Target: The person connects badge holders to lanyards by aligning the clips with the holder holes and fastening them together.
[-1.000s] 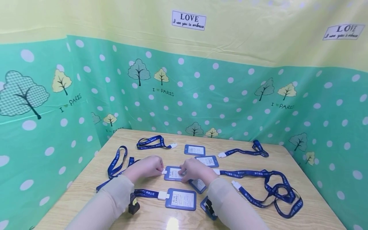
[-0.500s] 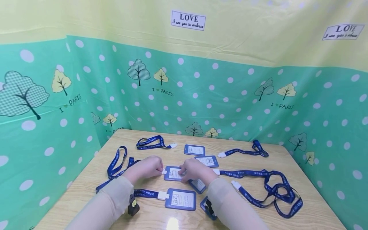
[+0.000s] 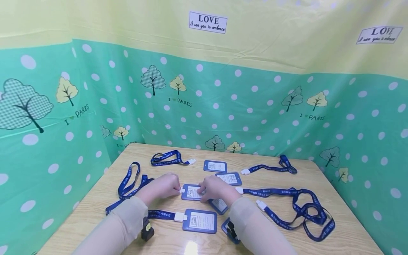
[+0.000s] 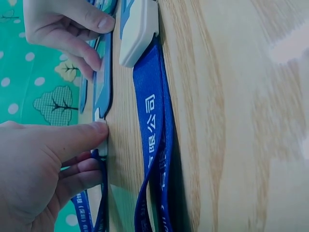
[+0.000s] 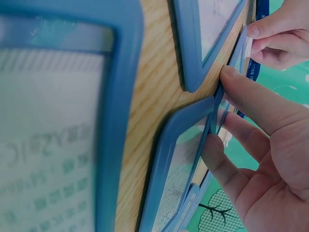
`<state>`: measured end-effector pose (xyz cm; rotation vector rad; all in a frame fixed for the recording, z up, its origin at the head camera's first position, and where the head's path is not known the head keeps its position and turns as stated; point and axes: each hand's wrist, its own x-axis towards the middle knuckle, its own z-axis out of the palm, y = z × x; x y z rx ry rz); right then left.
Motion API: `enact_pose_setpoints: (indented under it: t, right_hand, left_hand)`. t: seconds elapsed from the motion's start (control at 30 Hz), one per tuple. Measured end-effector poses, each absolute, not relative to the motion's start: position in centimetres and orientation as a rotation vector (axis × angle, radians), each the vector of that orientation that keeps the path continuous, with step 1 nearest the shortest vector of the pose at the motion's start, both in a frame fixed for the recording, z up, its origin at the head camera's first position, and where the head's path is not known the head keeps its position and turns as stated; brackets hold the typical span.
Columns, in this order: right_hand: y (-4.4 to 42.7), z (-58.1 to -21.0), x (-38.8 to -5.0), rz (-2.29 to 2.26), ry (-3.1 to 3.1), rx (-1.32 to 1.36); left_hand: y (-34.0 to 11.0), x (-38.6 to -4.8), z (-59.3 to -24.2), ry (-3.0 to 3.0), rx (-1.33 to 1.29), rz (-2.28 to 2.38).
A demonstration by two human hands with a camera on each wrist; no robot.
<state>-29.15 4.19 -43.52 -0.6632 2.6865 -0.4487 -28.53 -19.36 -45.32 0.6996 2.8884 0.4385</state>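
Observation:
My left hand (image 3: 165, 185) pinches the white clip of a blue lanyard, and that clip (image 4: 102, 143) meets the slot end of a blue-framed card holder (image 3: 190, 192). Thumb and fingers of my right hand (image 3: 214, 187) grip the same holder by its edges near the other end, as the right wrist view shows with the hand (image 5: 270, 145) beside it. Just nearer to me lies another card holder (image 3: 199, 221) joined to a white clip (image 3: 180, 216) and its blue lanyard. Part of a further holder (image 3: 219, 205) shows under my right hand.
Two card holders (image 3: 215, 166) (image 3: 231, 178) lie behind my hands on the wooden table (image 3: 178, 244). Another holder (image 3: 230, 231) is partly under my right sleeve. Blue lanyards lie at the back left (image 3: 165, 158), left (image 3: 129, 180), back right (image 3: 271, 168) and right (image 3: 313, 212).

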Motion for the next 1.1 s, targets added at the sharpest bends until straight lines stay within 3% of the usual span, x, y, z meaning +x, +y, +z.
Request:
enact_pose_setpoints:
  t: [0.3, 1.1]
  right_hand:
    - [4.16, -43.75, -29.17, -0.449, 2.69, -0.661]
    - [4.16, -43.69, -28.52, -0.416, 2.702, -0.741]
  left_hand:
    - [-18.98, -28.33, -45.29, 2.893, 0.572, 0.446]
    - [-19.56, -27.56, -44.72, 2.903, 0.593, 0.423]
